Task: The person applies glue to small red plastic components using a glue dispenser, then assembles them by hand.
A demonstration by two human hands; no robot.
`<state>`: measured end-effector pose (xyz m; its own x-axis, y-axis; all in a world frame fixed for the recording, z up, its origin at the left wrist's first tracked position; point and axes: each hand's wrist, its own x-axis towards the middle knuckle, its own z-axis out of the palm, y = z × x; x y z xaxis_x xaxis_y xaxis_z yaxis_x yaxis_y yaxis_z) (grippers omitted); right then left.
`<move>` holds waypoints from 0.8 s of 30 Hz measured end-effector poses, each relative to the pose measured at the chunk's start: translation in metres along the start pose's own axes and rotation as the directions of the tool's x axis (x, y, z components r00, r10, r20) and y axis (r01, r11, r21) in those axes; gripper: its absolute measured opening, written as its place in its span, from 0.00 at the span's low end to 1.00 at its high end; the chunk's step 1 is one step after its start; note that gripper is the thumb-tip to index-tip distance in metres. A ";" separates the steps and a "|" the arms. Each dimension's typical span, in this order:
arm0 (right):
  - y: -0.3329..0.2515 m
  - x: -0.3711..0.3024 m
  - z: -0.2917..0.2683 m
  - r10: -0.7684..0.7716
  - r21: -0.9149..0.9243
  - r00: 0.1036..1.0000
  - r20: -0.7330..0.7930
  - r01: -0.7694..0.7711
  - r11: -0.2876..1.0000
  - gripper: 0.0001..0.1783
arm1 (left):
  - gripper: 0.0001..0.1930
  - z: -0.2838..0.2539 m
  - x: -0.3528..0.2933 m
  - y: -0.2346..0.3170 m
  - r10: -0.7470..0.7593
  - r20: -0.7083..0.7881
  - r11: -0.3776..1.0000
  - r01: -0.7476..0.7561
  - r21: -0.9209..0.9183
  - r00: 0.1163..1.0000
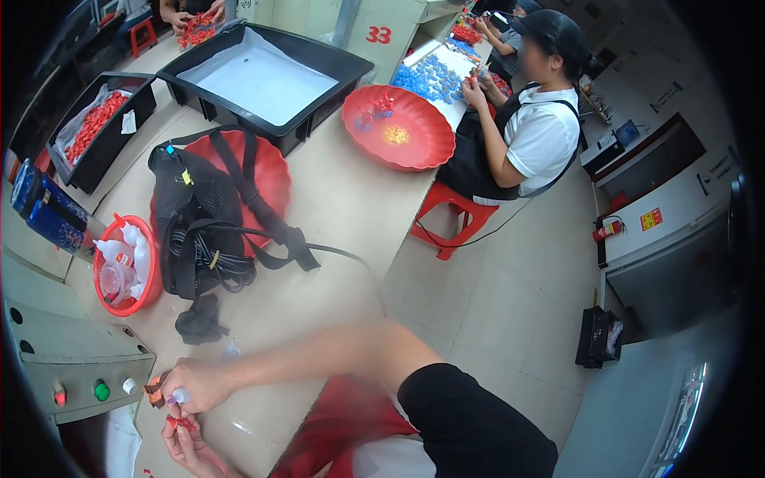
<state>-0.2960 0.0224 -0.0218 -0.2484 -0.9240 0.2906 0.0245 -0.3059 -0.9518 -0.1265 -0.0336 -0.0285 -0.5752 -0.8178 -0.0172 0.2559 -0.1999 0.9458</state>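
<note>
At the lower left, my left hand (191,448) pinches a small red plastic piece (182,423) between its fingertips. Just above it my right hand (199,385) is closed round a small white squeeze bottle (182,395), mostly hidden by the fingers; its purple tip points down close to the red piece. Something orange-brown and crumpled (156,390) shows beside the right fingers, and I cannot make out what it is. My right forearm crosses the table from the right, while most of my left forearm is out of view.
Nearby stand a red basket (100,279) of white bottles, a black bag (195,199) on a red tray (271,171), and a control box (80,350) with buttons. Farther off are black bins (311,127), a blue flask (49,209), a scalloped red tray (422,135) and a seated co-worker (534,119).
</note>
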 end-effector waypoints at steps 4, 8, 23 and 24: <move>0.000 -0.002 0.002 0.028 0.032 1.000 -0.004 -0.028 0.999 0.05 | 0.13 -0.002 -0.003 0.000 -0.001 -0.007 0.999 0.001 -0.040 1.000; 0.025 -0.001 0.009 -0.079 -0.008 0.995 -0.061 0.079 0.997 0.05 | 0.12 0.005 -0.004 0.002 -0.013 -0.013 1.000 0.012 -0.016 1.000; 0.020 0.007 0.006 -0.041 0.014 0.990 0.137 0.040 0.999 0.04 | 0.11 -0.008 -0.002 0.001 -0.006 -0.066 0.999 0.009 0.035 0.998; 0.012 0.002 0.006 -0.094 -0.024 0.995 0.021 0.095 0.995 0.06 | 0.11 -0.001 -0.001 -0.003 -0.006 -0.085 1.000 0.008 0.025 0.996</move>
<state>-0.2909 0.0155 -0.0316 -0.2292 -0.8958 0.3808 -0.0219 -0.3864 -0.9221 -0.1259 -0.0325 -0.0311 -0.5088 -0.8594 -0.0502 0.2318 -0.1929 0.9534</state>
